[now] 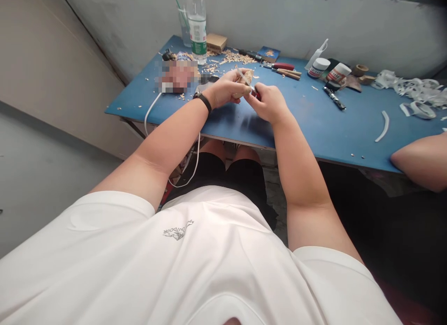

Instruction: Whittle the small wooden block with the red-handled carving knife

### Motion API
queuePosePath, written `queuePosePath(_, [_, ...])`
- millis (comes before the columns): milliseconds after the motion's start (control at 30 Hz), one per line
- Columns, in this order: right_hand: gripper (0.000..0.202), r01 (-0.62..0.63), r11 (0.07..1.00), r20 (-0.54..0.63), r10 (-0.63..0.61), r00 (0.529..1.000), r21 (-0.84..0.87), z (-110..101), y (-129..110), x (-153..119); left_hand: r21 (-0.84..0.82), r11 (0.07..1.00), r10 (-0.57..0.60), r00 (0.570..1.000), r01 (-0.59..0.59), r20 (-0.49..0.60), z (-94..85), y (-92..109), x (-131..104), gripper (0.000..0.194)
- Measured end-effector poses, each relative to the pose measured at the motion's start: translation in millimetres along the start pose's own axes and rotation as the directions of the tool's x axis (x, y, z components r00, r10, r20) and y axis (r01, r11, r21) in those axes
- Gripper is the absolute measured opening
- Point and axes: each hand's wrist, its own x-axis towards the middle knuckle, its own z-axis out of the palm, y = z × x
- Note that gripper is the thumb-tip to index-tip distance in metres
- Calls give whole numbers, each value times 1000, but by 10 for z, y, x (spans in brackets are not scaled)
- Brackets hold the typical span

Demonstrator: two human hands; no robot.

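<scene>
A small light-brown piece of wood (248,76) is held above the front part of the blue table (300,125). My left hand (226,88), with a dark band at the wrist, is closed around it. My right hand (269,102) is wrapped round the red handle (257,96) of what looks like a carving knife. Its narrow blade (241,75) appears to lie against the wood, close to my left thumb. Fingers cover much of both the wood and the handle.
Wood chips (237,57) lie behind my hands near a plastic bottle (198,31) and a wood block (216,42). Red-handled tools (282,66), small white jars (318,67) and curled plastic strips (415,88) stretch rightward. A white cable (145,115) hangs left; another person's arm (424,159) rests right.
</scene>
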Motion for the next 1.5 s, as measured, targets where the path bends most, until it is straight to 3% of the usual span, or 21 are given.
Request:
queuePosePath(100, [52, -20, 998, 36, 22, 999, -59, 10, -1, 6, -13, 1000, -27, 998, 26, -64, 11, -48, 48, 34])
queuePosePath(333, [43, -41, 995, 70, 47, 996, -89, 21, -83, 3, 191, 979, -52, 992, 73, -116, 95, -149, 105, 42])
queuePosePath(567, [37, -119, 986, 115, 132, 985, -113, -125, -311, -102, 240, 971, 19, 997, -2, -72, 109, -244, 164, 26])
queuePosePath(800, [32, -97, 986, 121, 113, 986, -136, -111, -335, -114, 301, 953, 55, 998, -43, -32, 112, -228, 128, 40])
queuePosePath(967, [29, -137, 972, 40, 147, 988, -192, -66, -398, -92, 263, 964, 54, 998, -41, -41, 133, -207, 86, 41])
queuePosePath(1233, [63, -143, 988, -80, 137, 987, -65, 138, -255, 39, 203, 979, 6, 993, 19, -121, 215, -104, -5, 47])
queuePosePath(1433, [46, -276, 947, -80, 267, 961, -166, 169, -207, 77, 201, 979, 18, 989, 11, -144, 244, -92, 24, 55])
queuePosePath(1500, [38, -262, 947, -68, 254, 965, -187, 130, -206, 57, 199, 980, 20, 987, 12, -157, 248, -104, 37, 51])
